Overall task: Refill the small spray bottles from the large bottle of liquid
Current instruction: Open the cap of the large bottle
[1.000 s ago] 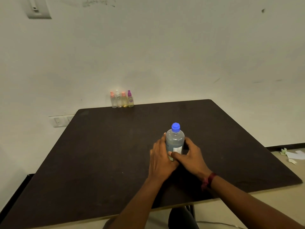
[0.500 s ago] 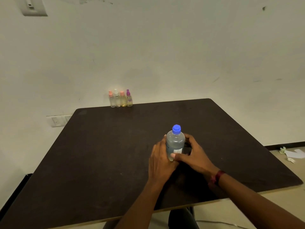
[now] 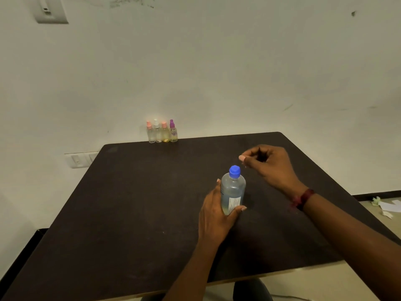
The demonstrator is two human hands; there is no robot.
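Head view: the left hand (image 3: 214, 216) is gripping the tall clear plastic bottle with a blue cap (image 3: 232, 192), which is standing upright on the dark square table (image 3: 130, 203). The right hand (image 3: 269, 164) is hovering just beside the cap, fingers curled, holding nothing. Four small clear spray bottles (image 3: 162, 132) are standing well beyond both hands' fingertips.

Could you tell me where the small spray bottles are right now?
In the head view, the spray bottles stand in a row at the table's far edge by the wall, left of centre, far beyond the large bottle in the left hand.
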